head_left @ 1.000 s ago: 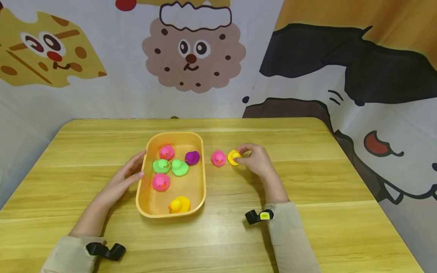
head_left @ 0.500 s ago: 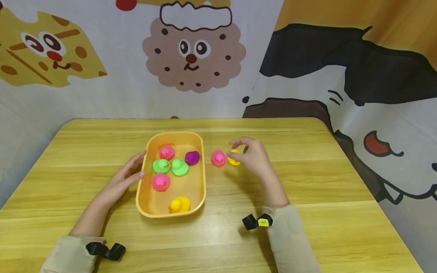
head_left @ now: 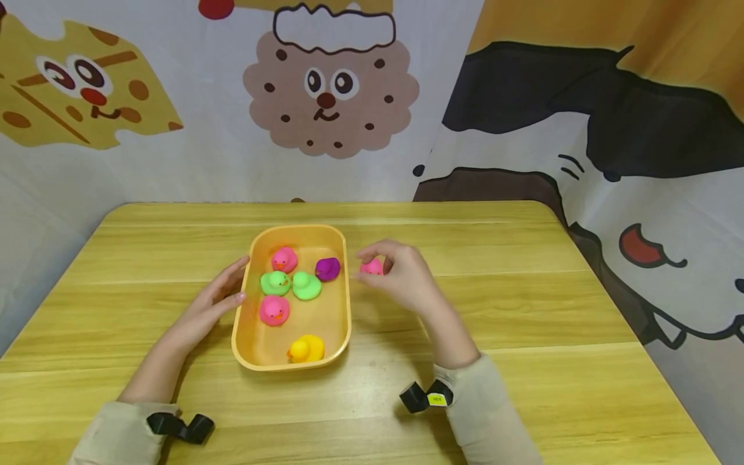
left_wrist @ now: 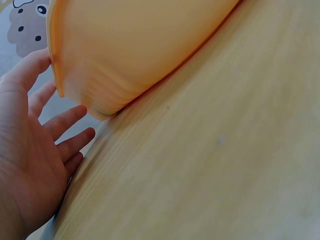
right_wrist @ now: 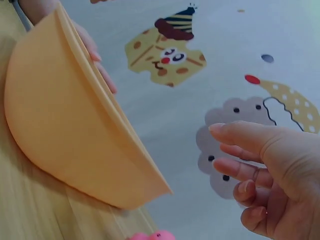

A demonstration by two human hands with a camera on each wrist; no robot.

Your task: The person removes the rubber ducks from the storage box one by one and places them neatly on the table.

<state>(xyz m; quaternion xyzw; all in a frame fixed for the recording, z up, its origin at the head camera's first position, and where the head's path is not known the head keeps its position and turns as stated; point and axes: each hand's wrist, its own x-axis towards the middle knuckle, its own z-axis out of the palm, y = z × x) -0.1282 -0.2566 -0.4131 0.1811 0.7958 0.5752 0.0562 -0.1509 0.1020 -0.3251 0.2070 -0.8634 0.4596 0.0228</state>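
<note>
A yellow plastic basin [head_left: 314, 316] stands on the table, holding pink ducks [head_left: 274, 310], green ducks [head_left: 305, 285], a purple duck [head_left: 327, 269] and a yellow duck [head_left: 306, 349]. My left hand [head_left: 210, 298] rests its spread fingers along the basin's left side. Right of the basin, my right hand [head_left: 401, 274] hovers over another pink duck [head_left: 372, 266], partly covering it. Thumb and fingers stand apart with nothing between them in the right wrist view. The yellow duck beside that pink one is hidden behind the right hand.
The wooden table [head_left: 552, 361] extends around the basin and ends at a cloth backdrop [head_left: 197, 168] printed with cartoon figures. Black wrist cameras [head_left: 181, 427] are strapped over both sleeves.
My right hand let go of the yellow duck on the table, lifted a little and moved left over the pink duck. The left hand and the basin stayed in place.
</note>
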